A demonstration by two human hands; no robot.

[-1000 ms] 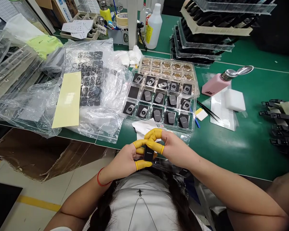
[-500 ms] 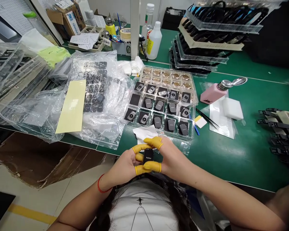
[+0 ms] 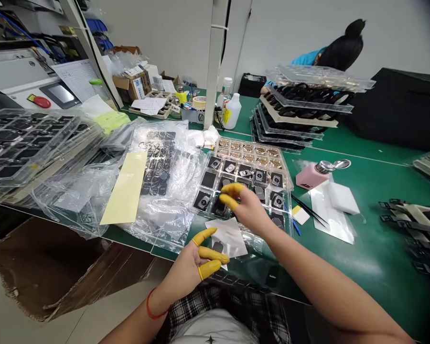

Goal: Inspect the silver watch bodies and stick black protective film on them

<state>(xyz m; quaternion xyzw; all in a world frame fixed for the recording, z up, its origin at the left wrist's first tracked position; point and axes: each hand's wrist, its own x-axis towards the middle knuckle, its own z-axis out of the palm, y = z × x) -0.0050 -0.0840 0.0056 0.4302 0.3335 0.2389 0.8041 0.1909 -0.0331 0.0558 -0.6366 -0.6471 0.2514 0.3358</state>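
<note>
My left hand (image 3: 200, 255), with yellow finger cots and spread fingers, is beside a white sheet (image 3: 232, 237) near the table's front edge. A small dark module (image 3: 218, 246) shows on the sheet between its fingers. My right hand (image 3: 245, 203), also in yellow cots, reaches over a clear compartment tray (image 3: 197, 210) of dark modules and watch-picture cards. Its fingertips pinch together above the second cell of the front row; what they hold is blurred. A black piece with white lettering (image 3: 272, 276) lies at the front edge.
Plastic bags (image 3: 75, 191) and a yellow strip (image 3: 125, 188) lie left. A pink bottle (image 3: 311, 176), black tweezers (image 3: 311, 211) and a white block (image 3: 344, 197) are right. Stacked trays (image 3: 294, 119) stand behind; beyond them a person's head (image 3: 340, 52) shows.
The view has tilted up. My hands, earlier together around a black "hello!" module, have parted: the right moved forward over the tray, the left opened beside the sheet.
</note>
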